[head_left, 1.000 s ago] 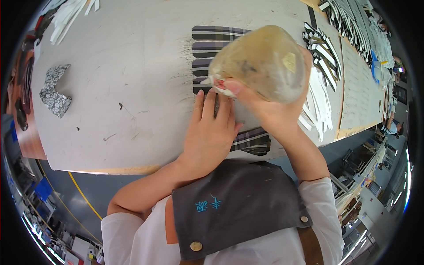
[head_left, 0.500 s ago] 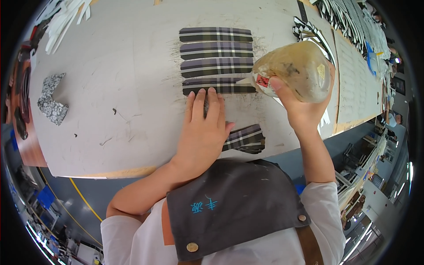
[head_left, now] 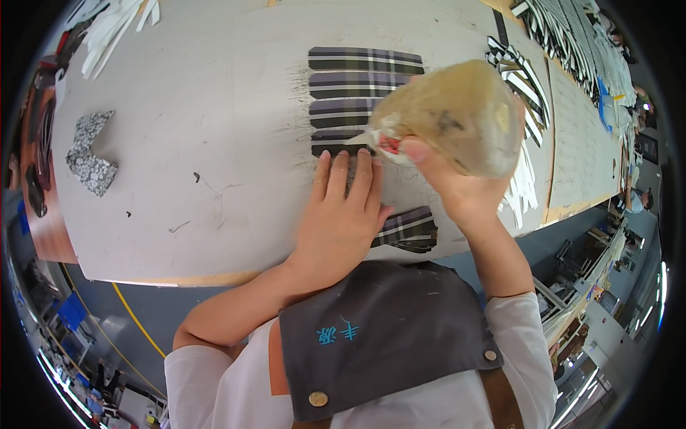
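Note:
My right hand (head_left: 464,182) grips a glue bottle (head_left: 457,118), cloudy yellowish and tilted, its pale nozzle pointing left onto the nearest plaid fabric strip (head_left: 329,149). Fingers spread, my left hand (head_left: 343,204) lies flat with its fingertips at that strip's near edge. Beyond it lie more plaid strips (head_left: 350,84) in a column, dark with purple and white bands; the bottle covers their right ends in part. Beside my left thumb rests a small bundle of plaid strips (head_left: 409,230).
A flowered fabric piece (head_left: 93,154) lies on the grey table (head_left: 193,86) at left. White strips (head_left: 118,36) sit at the far left, black-and-white strips (head_left: 525,82) at the right. More strip bundles (head_left: 561,50) line the far right. The table's near edge (head_left: 207,279) runs before me.
The bottle in my right hand has moved left along the nearest strip, its nozzle now near the strip's middle. My left hand stays at the same strip; the whole view has shifted slightly.

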`<state>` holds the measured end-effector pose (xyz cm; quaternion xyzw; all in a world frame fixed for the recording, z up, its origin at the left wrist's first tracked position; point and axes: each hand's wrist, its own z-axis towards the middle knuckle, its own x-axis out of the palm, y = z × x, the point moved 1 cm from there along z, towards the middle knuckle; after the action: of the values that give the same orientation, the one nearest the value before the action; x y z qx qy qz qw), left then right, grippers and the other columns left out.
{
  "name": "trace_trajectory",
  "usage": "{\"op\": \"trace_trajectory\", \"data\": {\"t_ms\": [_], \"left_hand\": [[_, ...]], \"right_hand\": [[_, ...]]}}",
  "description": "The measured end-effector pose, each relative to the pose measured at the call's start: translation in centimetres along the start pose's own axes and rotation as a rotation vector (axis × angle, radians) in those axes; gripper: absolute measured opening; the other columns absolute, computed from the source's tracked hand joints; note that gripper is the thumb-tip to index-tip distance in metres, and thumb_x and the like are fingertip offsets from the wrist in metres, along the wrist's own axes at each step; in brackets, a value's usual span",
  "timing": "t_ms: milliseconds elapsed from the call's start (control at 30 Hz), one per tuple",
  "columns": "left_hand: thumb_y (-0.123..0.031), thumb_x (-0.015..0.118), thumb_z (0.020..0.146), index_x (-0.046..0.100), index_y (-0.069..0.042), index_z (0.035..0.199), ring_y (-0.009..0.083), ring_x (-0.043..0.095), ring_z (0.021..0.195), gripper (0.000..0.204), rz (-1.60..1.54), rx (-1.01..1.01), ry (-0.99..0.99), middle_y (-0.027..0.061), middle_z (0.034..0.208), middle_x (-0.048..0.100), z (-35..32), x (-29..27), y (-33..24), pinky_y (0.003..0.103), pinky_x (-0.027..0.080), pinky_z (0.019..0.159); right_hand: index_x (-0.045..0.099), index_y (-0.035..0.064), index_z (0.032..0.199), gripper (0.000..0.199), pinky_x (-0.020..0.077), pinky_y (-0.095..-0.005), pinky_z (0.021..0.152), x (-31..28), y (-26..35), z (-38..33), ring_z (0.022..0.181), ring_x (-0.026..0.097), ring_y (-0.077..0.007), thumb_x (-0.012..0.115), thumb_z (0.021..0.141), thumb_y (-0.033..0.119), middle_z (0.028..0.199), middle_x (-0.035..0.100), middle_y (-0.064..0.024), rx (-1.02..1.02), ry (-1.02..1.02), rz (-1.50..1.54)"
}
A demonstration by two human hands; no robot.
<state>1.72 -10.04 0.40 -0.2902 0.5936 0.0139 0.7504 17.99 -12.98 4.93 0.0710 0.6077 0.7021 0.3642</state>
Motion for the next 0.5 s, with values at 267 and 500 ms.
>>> {"op": "trace_trajectory", "data": {"t_ms": [267, 500], "left_hand": [[-0.035, 0.062, 0.087, 0.056, 0.011, 0.119, 0.0395, 0.048, 0.119, 0.056, 0.053, 0.045, 0.0, 0.0251, 0.123, 0.054, -0.5, 0.6, -0.2, 0.05, 0.034, 0.109], [-0.031, 0.069, 0.082, 0.052, 0.007, 0.125, 0.0399, 0.046, 0.121, 0.06, 0.034, 0.016, 0.005, 0.0227, 0.132, 0.048, -0.6, 0.4, -0.2, 0.05, 0.037, 0.106]], "right_hand": [[0.038, -0.0014, 0.12, 0.08, 0.0541, -0.0305, 0.08, 2.3, 0.2, 0.4, 0.099, 0.063, -0.019, 0.092, 0.062, 0.014, 0.11, 0.058, -0.013, -0.159, 0.08, -0.047], [0.038, -0.0006, 0.12, 0.077, 0.0529, -0.0308, 0.083, -2.6, -0.3, -0.1, 0.098, 0.062, -0.0189, 0.089, 0.064, 0.01, 0.109, 0.057, -0.0127, 0.021, -0.019, -0.129]]}}
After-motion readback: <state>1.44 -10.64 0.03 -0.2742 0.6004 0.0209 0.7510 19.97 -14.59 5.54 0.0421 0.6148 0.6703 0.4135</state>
